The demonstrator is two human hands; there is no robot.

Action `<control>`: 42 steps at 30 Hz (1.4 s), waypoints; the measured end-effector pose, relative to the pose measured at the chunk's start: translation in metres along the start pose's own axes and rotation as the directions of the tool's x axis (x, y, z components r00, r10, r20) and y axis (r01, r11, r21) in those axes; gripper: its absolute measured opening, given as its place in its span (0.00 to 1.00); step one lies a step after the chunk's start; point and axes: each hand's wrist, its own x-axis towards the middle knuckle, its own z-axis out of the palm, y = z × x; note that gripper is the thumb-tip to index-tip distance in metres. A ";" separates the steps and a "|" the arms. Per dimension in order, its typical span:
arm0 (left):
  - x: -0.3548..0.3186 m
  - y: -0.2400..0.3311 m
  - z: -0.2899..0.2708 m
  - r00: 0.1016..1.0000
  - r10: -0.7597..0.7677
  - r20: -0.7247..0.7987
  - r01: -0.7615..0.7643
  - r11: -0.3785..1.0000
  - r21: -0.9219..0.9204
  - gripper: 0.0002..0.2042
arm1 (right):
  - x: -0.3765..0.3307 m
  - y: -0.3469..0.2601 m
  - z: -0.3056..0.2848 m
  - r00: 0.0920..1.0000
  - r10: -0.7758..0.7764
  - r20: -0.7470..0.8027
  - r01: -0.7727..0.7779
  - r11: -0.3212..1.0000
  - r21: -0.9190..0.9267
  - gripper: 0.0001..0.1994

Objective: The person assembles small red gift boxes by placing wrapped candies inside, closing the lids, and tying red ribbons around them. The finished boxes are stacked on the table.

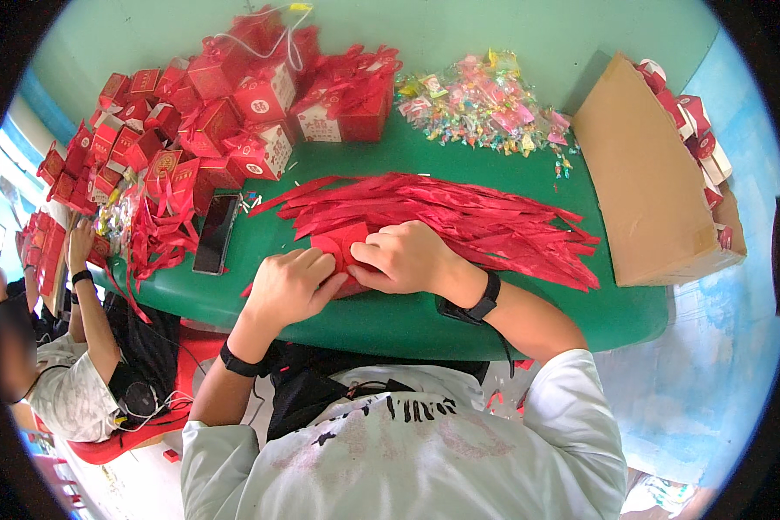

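A small red gift box (341, 237) stands near the table's front edge, between my two hands. My left hand (290, 282) grips its left side, fingers bent over the top and thumb toward the middle. From the right, my right hand (405, 258) closes on the box's top with thumb and bent fingers. The box's lower part is mostly hidden by my hands. Just beyond it lies a wide bundle of red ribbons (459, 212), spread from left to right across the green table (511, 329).
Many red boxes (225, 130) with ribbons are piled at the back left. Wrapped candies (494, 104) lie heaped at the back. A cardboard carton (641, 191) holding boxes stands at right. A phone (217, 234) lies left of my hands. A co-worker (69, 373) sits at far left.
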 end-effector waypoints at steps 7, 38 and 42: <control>-0.001 0.019 -0.002 0.940 -0.341 -0.013 0.337 0.933 -0.124 0.15 | 0.001 -0.003 0.000 0.998 0.068 -0.003 -0.068 0.996 0.061 0.14; 0.013 0.022 0.010 0.901 -0.427 -0.074 0.396 0.881 -0.259 0.08 | -0.004 0.015 -0.018 1.000 0.011 -0.011 -0.010 0.997 0.078 0.08; 0.009 0.018 0.013 0.929 -0.363 -0.079 0.333 0.908 -0.254 0.09 | 0.000 0.014 -0.012 0.990 0.012 -0.141 -0.021 0.998 -0.062 0.07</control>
